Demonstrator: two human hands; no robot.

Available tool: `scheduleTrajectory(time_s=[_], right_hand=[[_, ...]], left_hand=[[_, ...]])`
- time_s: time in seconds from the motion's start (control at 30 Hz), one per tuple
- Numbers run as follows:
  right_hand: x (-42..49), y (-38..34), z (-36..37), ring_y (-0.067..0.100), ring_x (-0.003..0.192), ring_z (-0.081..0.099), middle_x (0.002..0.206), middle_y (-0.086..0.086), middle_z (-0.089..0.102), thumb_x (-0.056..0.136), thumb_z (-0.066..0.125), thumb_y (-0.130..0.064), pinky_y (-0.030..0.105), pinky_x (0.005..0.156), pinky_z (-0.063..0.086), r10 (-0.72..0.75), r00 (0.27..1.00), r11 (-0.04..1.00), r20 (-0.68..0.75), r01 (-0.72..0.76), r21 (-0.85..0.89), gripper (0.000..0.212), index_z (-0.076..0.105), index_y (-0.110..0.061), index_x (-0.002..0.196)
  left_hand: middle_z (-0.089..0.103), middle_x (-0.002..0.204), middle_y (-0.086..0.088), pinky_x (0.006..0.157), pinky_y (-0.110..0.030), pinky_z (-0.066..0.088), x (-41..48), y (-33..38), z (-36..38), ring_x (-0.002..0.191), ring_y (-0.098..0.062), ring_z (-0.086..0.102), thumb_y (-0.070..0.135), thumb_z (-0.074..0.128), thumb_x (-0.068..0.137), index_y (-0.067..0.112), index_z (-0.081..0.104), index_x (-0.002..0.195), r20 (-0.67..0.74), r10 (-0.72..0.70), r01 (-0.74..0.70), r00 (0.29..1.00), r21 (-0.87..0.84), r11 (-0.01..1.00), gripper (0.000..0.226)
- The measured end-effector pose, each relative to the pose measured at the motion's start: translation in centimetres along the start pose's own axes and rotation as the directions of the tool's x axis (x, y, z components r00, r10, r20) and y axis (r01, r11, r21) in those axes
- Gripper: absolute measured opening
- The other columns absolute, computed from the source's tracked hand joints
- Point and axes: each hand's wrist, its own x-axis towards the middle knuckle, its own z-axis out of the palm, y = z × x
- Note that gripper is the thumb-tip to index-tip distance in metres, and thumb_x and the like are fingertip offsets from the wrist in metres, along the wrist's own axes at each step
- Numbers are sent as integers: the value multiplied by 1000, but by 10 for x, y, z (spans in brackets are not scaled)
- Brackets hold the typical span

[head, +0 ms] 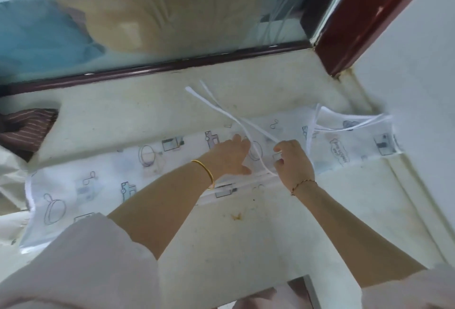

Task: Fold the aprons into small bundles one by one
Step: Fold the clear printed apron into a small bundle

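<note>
Near: off-white stained ledge [221,247] beneath forearms.

Mid: white translucent plastic apron printed with kitchen motifs [103,178] lies along ledge, folded into long narrow strip.
- Left hand [230,157] flat on strip's middle, fingers straight, pressing.
- Right hand [294,164] just beside it, fingers curled, appears to pinch white fabric ties [216,106] crossing beyond strip.

Judgement: ties being gathered. Next move calls for laying ties onto strip, then rolling from one end.

Far: brown striped cloth [27,126] at left; dark red window frame [172,66].
</note>
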Motion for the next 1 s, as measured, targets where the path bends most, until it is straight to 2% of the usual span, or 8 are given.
scheduleTrajectory(time_s=[0.13, 0.2, 0.27, 0.37, 0.47, 0.57, 0.8, 1.0], right_hand=[[17, 22, -10, 28, 101, 47, 115, 11, 47, 85, 55, -9, 31, 69, 41, 232, 946, 972, -227, -236, 13, 31, 49, -10, 116], [30, 38, -11, 31, 104, 47, 116, 12, 48, 87, 54, -18, 35, 72, 41, 425, 893, 905, -148, -416, 90, 36, 45, -8, 121], [40, 52, -9, 32, 99, 52, 104, 12, 55, 87, 51, -29, 34, 70, 40, 504, 864, 845, 13, -496, 200, 30, 51, -8, 108], [49, 67, -8, 25, 70, 48, 66, 3, 50, 87, 47, -35, 27, 56, 32, 473, 865, 806, 166, -501, 315, 29, 45, -14, 68], [48, 74, -11, 19, 53, 35, 55, 0, 38, 89, 50, -32, 25, 50, 23, 436, 874, 801, 213, -485, 351, 40, 35, -16, 55], [44, 83, -14, 17, 52, 30, 55, 0, 33, 87, 55, -28, 27, 51, 21, 377, 897, 797, 230, -441, 413, 40, 32, -17, 56], [31, 92, -8, 16, 59, 42, 61, -3, 44, 86, 63, -23, 24, 49, 28, 278, 951, 876, 135, -309, 371, 34, 40, -17, 63], [29, 93, -10, 20, 74, 52, 76, 0, 54, 84, 67, -21, 23, 54, 34, 277, 954, 849, 116, -299, 435, 21, 53, -9, 94]], left_hand=[[40, 127, -8, 79, -34, 46, 6, 14, 10, 110, -26, 48, 49, 70, 77, 12, 35, 135, 140, 46, -66, 989, 140, 988, 77], [38, 128, -9, 76, -34, 45, 8, 18, 10, 111, -26, 47, 48, 70, 76, 12, 35, 137, 165, 31, -65, 986, 206, 976, 79], [34, 131, -11, 76, -35, 45, 7, 19, 10, 113, -28, 45, 46, 71, 76, 12, 33, 138, 194, 7, -55, 981, 244, 968, 80], [20, 145, -16, 78, -37, 47, 5, 25, 13, 120, -32, 39, 42, 67, 77, 11, 26, 143, 220, -7, -73, 975, 351, 933, 84], [18, 146, -18, 77, -34, 46, 2, 27, 15, 120, -32, 36, 34, 64, 81, 9, 31, 140, 225, -17, -66, 974, 356, 932, 72], [22, 141, -17, 82, -35, 50, 1, 23, 15, 115, -29, 37, 27, 63, 81, 10, 39, 133, 230, -6, -75, 973, 345, 936, 59], [25, 141, -14, 67, -31, 43, -13, 44, 33, 112, -29, 40, 11, 55, 87, 8, 40, 132, 107, -71, 18, 992, 433, 901, 48], [39, 122, -14, 62, -28, 39, -26, 49, 42, 99, -26, 48, 0, 56, 84, 8, 37, 127, -7, -68, 65, 998, 418, 906, 47]])
